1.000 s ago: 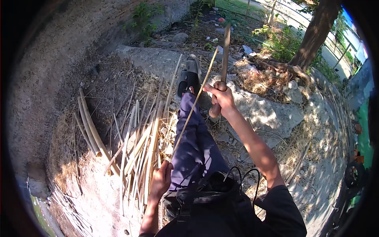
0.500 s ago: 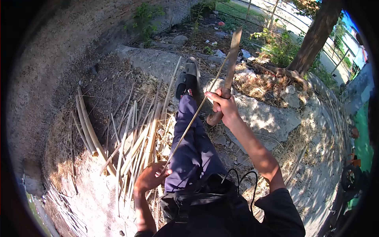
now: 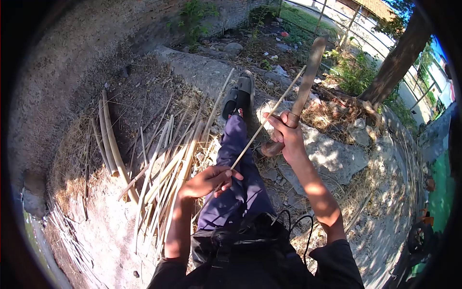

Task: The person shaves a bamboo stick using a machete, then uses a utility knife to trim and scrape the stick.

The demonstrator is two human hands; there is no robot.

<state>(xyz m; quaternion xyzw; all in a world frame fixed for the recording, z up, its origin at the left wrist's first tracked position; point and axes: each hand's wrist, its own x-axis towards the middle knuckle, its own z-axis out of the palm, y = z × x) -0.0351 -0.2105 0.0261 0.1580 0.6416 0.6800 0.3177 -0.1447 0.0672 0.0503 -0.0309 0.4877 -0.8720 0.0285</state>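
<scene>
A long thin strip (image 3: 256, 133) of pale wood or bamboo runs diagonally over the trousered legs. My left hand (image 3: 211, 181) has its fingers closed around the lower part of this strip, whose end sticks out below the palm. My right hand (image 3: 287, 135) grips the wooden handle of a machete (image 3: 308, 77), blade pointing up and away. The strip passes by the fingertips of that hand, and its upper end lies just left of the blade. Split bamboo pieces (image 3: 166, 176) lie in a loose pile to the left of the legs.
Curved bamboo lengths (image 3: 111, 137) lie at the far left, near a rough wall (image 3: 72, 62). A flat rock (image 3: 332, 154) is right of the legs. Farther off stand a tree trunk (image 3: 402, 53) and a green bush (image 3: 356, 72). Dry grass and stones cover the ground.
My left hand has moved up and right along the strip, which now sticks out below it. The machete and my right hand have shifted right. The view has also turned slightly.
</scene>
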